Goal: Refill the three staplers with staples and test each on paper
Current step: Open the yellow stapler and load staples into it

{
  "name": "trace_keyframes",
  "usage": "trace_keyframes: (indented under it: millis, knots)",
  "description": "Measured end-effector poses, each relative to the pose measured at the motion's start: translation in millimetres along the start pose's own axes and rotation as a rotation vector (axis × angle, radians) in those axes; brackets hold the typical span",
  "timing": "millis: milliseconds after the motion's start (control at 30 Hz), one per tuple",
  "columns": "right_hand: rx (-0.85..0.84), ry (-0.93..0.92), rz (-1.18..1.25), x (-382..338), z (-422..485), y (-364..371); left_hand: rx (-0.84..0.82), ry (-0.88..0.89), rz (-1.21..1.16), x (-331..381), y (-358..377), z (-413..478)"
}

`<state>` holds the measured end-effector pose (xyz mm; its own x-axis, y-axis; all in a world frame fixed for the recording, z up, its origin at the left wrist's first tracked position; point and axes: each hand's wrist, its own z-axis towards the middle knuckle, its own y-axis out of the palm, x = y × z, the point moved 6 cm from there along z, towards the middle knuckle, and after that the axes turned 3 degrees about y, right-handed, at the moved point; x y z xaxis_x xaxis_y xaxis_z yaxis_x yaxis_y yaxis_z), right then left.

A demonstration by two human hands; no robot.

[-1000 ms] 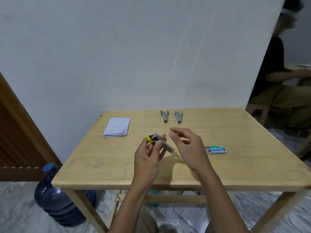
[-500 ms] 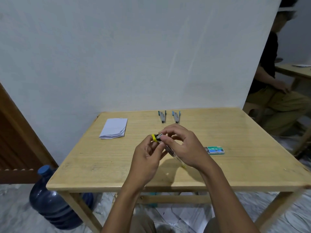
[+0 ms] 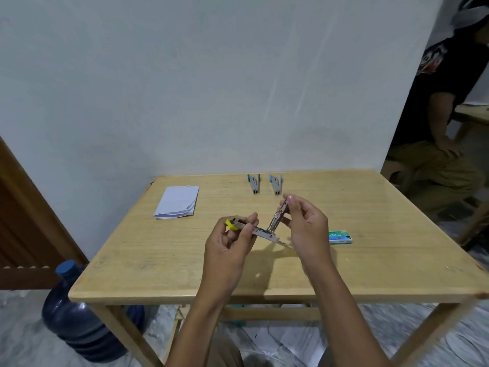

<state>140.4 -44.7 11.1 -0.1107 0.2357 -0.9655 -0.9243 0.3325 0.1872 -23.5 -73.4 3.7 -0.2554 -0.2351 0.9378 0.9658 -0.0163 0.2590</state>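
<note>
A small metal stapler with a yellow end [image 3: 264, 229] is held above the middle of the wooden table [image 3: 158, 260]. My left hand [image 3: 230, 250] grips its base near the yellow end. My right hand [image 3: 307, 229] pinches the top arm, which is swung up and open at a steep angle. Two more staplers with blue ends [image 3: 254, 183] [image 3: 276, 184] lie side by side at the table's far edge. A green staple box [image 3: 340, 237] lies just right of my right hand. A folded stack of white paper [image 3: 177, 202] lies at the far left.
A white wall stands right behind the table. A large blue water jug [image 3: 76, 319] stands on the floor by the table's front left leg. A wooden door frame [image 3: 23, 207] is at the left. Another person [image 3: 439, 133] sits at the right.
My right hand took hold of the stapler's top arm and swung it up and open. The left hand has kept its hold on the base.
</note>
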Motion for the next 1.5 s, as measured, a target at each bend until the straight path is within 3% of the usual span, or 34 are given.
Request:
trace_keyframes:
  millis: [100, 267, 400, 533, 667, 800, 933, 1500]
  knots:
    - [0.133, 0.14, 0.087, 12.8, 2.9, -12.5, -0.005, -0.192, -0.117, -14.5, -3.1, -0.2]
    - [0.196, 0.186, 0.101, 9.6, 7.0, -21.8, -0.049, -0.517, -0.364, -32.4, -3.1, -12.5]
    - [0.109, 0.152, -0.019, 0.0, 5.7, -17.0, -0.249, -0.597, -0.31, -30.1, 8.0, -23.9]
    - [-0.071, 0.096, -0.126, -11.5, -9.1, 2.0, -0.333, -0.677, -0.409, -26.1, 21.9, -26.9]
    - [-0.114, -0.042, -0.273, -17.2, -23.1, 16.0, -0.308, -0.613, -0.504, -29.4, 31.1, -20.6]
    - [-0.047, -0.332, -0.567, -22.0, -27.3, 14.7, -0.279, -0.554, -0.533, -31.5, 30.2, -21.5]
    - [-0.012, -0.542, -0.69, -22.5, -35.1, 11.9, -0.217, -0.532, -0.567, -32.2, 26.3, -21.0]
    - [-0.124, -0.623, -0.716, -27.0, -39.4, 18.7, -0.163, -0.465, -0.476, -26.4, 24.6, -17.7]
